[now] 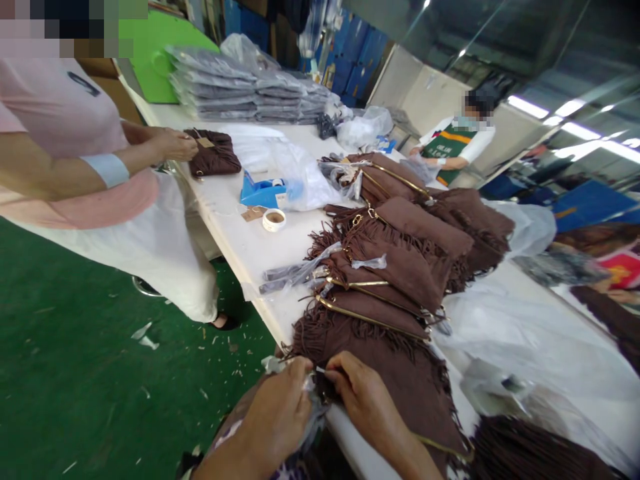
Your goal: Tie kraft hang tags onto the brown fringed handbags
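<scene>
At the near edge of the table, my left hand [283, 403] is closed around crumpled clear plastic [314, 408]. My right hand [363, 393] is beside it, thumb and fingers pinched at a small pale piece [321, 370] between the hands. Just beyond both hands lies a brown fringed bag [380, 363] with a gold-coloured edge. Several more brown fringed bags [410, 267] with gold trim are piled behind it, some with plastic wrapping on their metal parts. What lies under my fingers is partly hidden.
A white table [225, 227] holds a blue tape dispenser [263, 192], a tape roll [274, 220] and stacked wrapped packages [225, 87]. At left, a person [65, 133] holds a small brown bag [213, 153]. Another person [455, 147] stands at the far side. Plastic sheets [530, 333] lie right.
</scene>
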### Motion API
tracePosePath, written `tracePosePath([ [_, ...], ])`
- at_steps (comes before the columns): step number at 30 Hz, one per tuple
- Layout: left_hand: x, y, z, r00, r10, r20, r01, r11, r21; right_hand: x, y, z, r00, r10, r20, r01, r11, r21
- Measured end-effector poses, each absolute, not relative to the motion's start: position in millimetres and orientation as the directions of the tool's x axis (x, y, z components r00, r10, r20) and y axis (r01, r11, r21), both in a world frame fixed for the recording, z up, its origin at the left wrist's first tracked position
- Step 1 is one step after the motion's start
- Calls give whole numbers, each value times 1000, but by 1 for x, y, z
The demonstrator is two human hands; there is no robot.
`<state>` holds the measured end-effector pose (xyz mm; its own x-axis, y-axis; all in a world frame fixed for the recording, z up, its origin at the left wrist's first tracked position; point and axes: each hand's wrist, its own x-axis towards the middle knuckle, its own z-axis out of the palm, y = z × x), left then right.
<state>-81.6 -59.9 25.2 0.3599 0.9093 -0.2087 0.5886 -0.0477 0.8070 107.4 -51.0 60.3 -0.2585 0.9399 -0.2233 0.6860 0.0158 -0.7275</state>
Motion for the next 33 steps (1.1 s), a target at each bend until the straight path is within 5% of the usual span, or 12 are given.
tracePosePath([
  [4,-89,-50,21,385,849,-362,360,223,906,108,-49,58,-277,931,-239,686,17,-728],
  [9,-87,-44,7,442,718,-538,95,559,824,107,-46,61,-354,906,-231,697,90,-712],
  [16,-77,-48,-1,416,660,-626,35,676,736,104,-37,75,-425,867,-262,759,183,-625],
  [21,-79,-54,-1,388,687,-615,139,616,776,101,-30,79,-448,842,-301,805,234,-545],
  [25,-81,-53,6,311,807,-503,389,375,842,98,-26,82,-472,811,-346,831,278,-482],
  [33,-83,-51,20,348,855,-384,594,116,796,94,-19,83,-528,762,-375,839,398,-372],
])
